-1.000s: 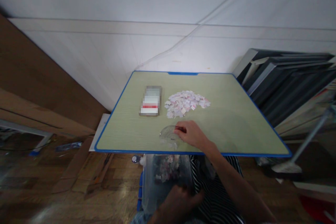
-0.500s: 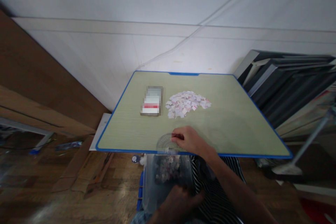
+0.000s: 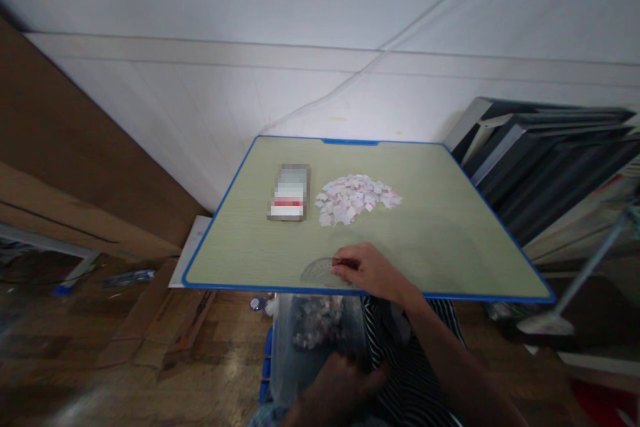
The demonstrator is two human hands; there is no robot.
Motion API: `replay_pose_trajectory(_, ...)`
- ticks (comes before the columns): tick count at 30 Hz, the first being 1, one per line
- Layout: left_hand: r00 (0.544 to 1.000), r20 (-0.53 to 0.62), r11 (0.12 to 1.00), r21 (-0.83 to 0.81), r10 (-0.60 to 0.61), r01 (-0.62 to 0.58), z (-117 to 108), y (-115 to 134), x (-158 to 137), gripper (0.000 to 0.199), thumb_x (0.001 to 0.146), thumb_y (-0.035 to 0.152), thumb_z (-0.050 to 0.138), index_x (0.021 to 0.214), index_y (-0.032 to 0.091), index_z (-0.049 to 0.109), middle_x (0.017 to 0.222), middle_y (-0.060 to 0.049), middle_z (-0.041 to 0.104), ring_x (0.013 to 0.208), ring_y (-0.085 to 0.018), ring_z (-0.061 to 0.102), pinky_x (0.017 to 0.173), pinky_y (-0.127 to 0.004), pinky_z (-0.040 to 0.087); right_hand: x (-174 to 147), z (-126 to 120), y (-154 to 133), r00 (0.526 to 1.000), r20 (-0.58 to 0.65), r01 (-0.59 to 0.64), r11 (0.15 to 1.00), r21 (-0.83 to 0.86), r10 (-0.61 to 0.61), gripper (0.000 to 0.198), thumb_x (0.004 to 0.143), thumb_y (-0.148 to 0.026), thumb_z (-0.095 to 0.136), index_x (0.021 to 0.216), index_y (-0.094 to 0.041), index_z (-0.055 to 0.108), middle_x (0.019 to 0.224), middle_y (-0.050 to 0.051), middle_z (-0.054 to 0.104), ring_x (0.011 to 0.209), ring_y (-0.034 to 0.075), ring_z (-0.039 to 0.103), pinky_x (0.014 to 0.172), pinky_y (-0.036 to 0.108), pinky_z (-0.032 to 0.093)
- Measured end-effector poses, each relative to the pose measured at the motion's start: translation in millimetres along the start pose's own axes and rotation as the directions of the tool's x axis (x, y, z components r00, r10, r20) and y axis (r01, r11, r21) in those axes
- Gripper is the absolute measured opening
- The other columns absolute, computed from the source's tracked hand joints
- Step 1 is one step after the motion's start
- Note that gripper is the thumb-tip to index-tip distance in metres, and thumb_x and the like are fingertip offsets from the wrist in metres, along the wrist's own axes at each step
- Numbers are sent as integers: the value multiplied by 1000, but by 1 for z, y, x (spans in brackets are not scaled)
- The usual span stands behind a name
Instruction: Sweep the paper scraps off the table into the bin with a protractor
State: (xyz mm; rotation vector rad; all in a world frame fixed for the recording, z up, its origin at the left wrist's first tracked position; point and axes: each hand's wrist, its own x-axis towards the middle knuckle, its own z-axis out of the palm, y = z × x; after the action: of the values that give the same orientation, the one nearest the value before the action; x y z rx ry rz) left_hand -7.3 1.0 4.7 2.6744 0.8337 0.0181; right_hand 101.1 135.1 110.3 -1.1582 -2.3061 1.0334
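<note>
My right hand (image 3: 367,270) is at the near edge of the table, with thumb and fingers pinched on the right part of a clear plastic protractor (image 3: 316,271). The protractor's curved side faces away from me, and the hand covers its right end. Low in the view, my left hand (image 3: 345,377) is over the near part of a clear plastic bin (image 3: 285,353). Shadow hides its fingers, so their grip does not show. A pile of small white and pink paper pieces (image 3: 353,197) is spread beyond my right hand. Left of the pile lies a pixelated rectangular object (image 3: 290,193).
The pale green tabletop (image 3: 240,247) has a blue rim and stands against a white wall (image 3: 175,100). Several small shiny packets (image 3: 320,323) are in the bin. Dark flat panels (image 3: 545,160) lean at the right; brown boards (image 3: 75,127) stand at the left.
My right hand has shifted slightly right with the protractor, which now lies a little lower and flatter against the tabletop. My left hand stays nearly in place.
</note>
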Motion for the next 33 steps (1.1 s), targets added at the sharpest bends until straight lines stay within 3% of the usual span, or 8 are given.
replay_pose_trajectory(4,1000,6,1000,15,0,0,-1,0,1,48,82,18,50,126,21,31,86,-5,63,69,-21,62,52,-27,48,-2,-3,9,997,-62,-51,999,18,52,17,79,-18,49,66,-15,59,55,-3,52,51,8,44,50,20,31)
replay_pose_trajectory(11,997,71,1000,26,15,-17,-5,-1,1,45,85,19,47,126,21,29,79,-3,64,64,-18,61,50,-23,47,-10,5,2,999,-41,-29,999,-29,28,15,78,-17,52,65,-15,59,58,-2,53,54,7,44,53,20,31)
replay_pose_trajectory(18,1000,5,999,29,25,-25,1,-1,0,46,84,16,48,125,22,29,82,-2,64,66,-17,61,52,-23,48,-15,5,3,998,-45,-53,998,-40,51,14,79,-17,51,67,-15,59,59,-2,55,54,8,45,53,19,31)
replay_pose_trajectory(25,1000,2,999,46,23,-23,1,-1,0,41,84,17,47,122,21,32,83,-2,63,66,-17,61,50,-24,49,-23,10,-2,998,69,9,995,-101,-2,13,81,-22,53,71,-16,60,67,0,60,61,10,51,58,21,34)
replay_pose_trajectory(33,999,32,999,44,15,-16,-3,0,0,45,83,18,50,124,21,31,82,-3,64,66,-17,62,50,-23,48,-36,0,9,992,-102,-64,997,41,68,15,86,-23,43,74,-18,50,66,0,59,62,12,54,59,23,39)
